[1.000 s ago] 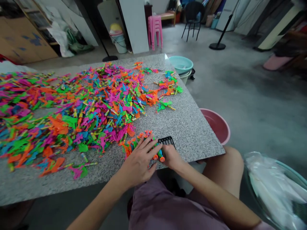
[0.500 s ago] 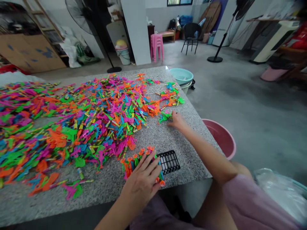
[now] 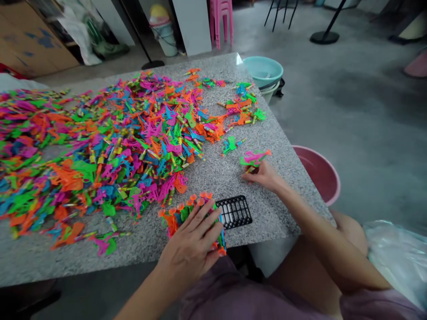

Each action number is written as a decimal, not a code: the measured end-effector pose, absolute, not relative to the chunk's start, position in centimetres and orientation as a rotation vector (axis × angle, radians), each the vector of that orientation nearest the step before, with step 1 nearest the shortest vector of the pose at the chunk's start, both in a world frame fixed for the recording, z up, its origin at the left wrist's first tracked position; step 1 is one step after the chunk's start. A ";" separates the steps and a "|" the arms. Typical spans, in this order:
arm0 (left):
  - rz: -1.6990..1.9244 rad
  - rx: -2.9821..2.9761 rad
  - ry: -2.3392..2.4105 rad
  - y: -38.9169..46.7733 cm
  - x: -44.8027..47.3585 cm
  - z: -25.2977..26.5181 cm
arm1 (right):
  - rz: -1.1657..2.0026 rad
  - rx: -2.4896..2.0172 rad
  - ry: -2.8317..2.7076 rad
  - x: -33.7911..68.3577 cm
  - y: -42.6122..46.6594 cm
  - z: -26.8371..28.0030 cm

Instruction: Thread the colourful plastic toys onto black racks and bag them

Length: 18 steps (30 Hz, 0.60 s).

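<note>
A slotted rack [image 3: 235,212] lay on the table [image 3: 276,213], near its front edge. Just left of the rack, a row of toy pieces [image 3: 173,220] sat under the person's left hand [image 3: 191,242]. Behind the rack and slightly right, the right hand [image 3: 265,176] held a toy gun [image 3: 253,158]. A wide heap of toys [image 3: 143,133] spread to the rack's left and behind it; a smaller cluster [image 3: 238,106] lay farther behind. Right of the rack, past the table's edge, stood a basin [image 3: 315,173].

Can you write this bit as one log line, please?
left hand: on toy row | right hand: holding pink-and-green toy | black rack: beside left hand | toy pile: on tabletop
</note>
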<state>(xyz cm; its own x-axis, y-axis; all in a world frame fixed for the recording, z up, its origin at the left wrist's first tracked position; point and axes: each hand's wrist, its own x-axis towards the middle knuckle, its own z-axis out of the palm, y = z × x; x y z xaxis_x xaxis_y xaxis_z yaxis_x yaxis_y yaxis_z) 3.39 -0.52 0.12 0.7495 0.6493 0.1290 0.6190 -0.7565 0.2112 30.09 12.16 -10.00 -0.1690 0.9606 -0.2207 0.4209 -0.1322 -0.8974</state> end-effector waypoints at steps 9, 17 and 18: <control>0.281 2.807 1.010 -0.4 3.4 -0.2 | 1.131 -1.201 -1.832 24.0 6.3 -10.1; 0.249 2.866 1.016 -0.5 3.4 -0.2 | 0.970 -1.312 -2.137 21.7 6.1 -9.5; 0.255 2.887 1.008 -0.5 3.3 -0.3 | 0.959 -1.343 -2.185 21.4 6.1 -9.1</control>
